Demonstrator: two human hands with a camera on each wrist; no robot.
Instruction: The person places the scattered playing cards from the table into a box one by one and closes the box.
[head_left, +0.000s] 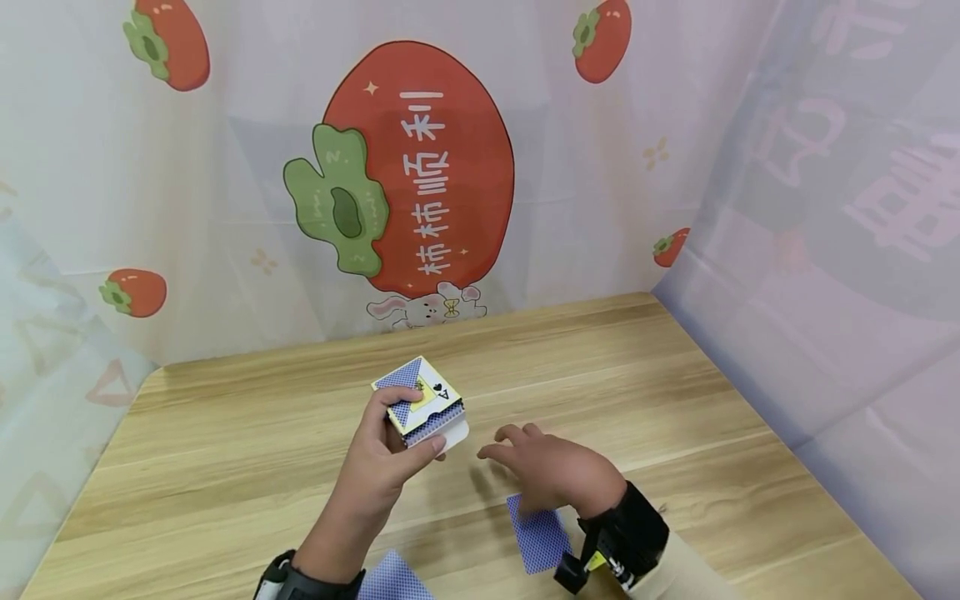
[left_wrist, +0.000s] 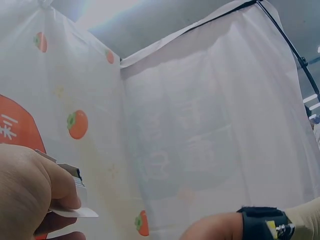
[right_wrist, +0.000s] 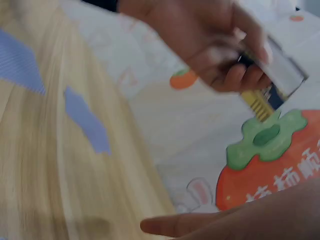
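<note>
My left hand [head_left: 382, 467] grips a playing card box [head_left: 427, 398] above the table, thumb at its near edge and fingers around the far side. An ace prints its top face. The box's end flap [head_left: 454, 433] hangs open toward me, and blue-patterned card edges show inside. To the right, my right hand [head_left: 558, 471] hovers over the table with loosely bent fingers and nothing visible in them. Beneath its near side lies a blue-backed playing card [head_left: 542, 542], partly covered. Another blue-backed card [head_left: 393, 581] is cut off by the bottom edge of the head view.
The wooden table [head_left: 247, 433] extends around both hands. Fabric curtains [head_left: 240, 167] printed with persimmons stand behind it and along the sides. Dark bands with small devices [head_left: 626, 537] sit on both wrists.
</note>
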